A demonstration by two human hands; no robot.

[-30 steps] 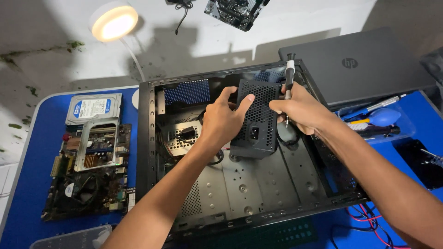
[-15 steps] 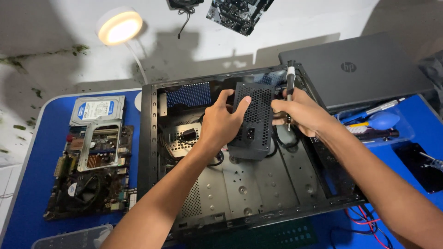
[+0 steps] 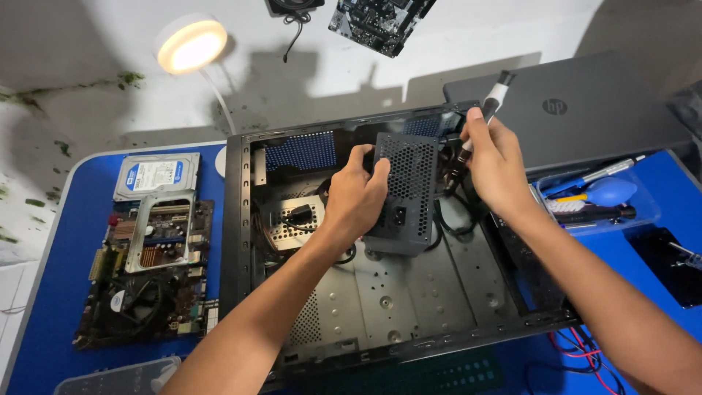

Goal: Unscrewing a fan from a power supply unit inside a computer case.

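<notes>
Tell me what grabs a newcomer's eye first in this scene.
The open black computer case fills the middle of the blue table, and inside it the left hand grips a grey power supply box while the right hand holds a screwdriver beside it. To the left of the case lie a bare motherboard and a hard drive, and a round lamp glows at the upper left.

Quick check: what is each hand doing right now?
Left hand: closed on the left edge of the grey power supply inside the computer case.
Right hand: closed around a screwdriver.
</notes>
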